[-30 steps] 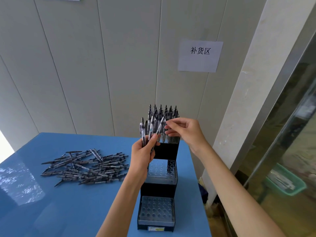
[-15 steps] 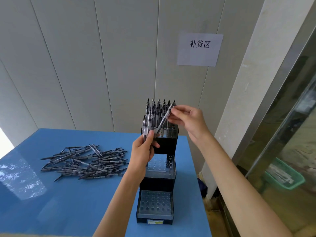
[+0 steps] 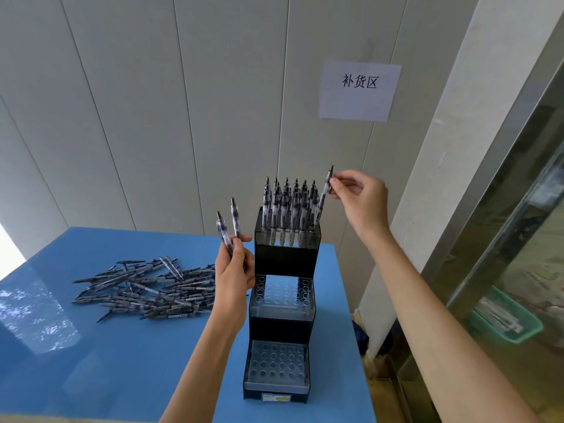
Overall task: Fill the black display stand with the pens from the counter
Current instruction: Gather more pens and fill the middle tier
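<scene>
A black three-tier display stand [image 3: 283, 257] stands on the blue counter [image 3: 122, 355]. Its top tier holds several upright pens [image 3: 285, 206]; the middle and bottom tiers show bare holes. My right hand [image 3: 358, 193] pinches one pen [image 3: 324, 193] by its upper end at the top tier's right edge, the pen's lower end down among the standing ones. My left hand [image 3: 233, 279], just left of the stand, grips two pens [image 3: 229, 230] pointing upward. A loose heap of pens [image 3: 143, 291] lies on the counter to the left.
A white panelled wall rises right behind the stand, with a paper sign [image 3: 359, 90] on it. The counter's right edge runs close beside the stand. Past that edge, lower down, sits a green basket [image 3: 506, 322] behind glass.
My right hand drew one pen out of the left hand's bunch and carried it up and right to the top tier's right edge. The left hand moved a little left, away from the stand.
</scene>
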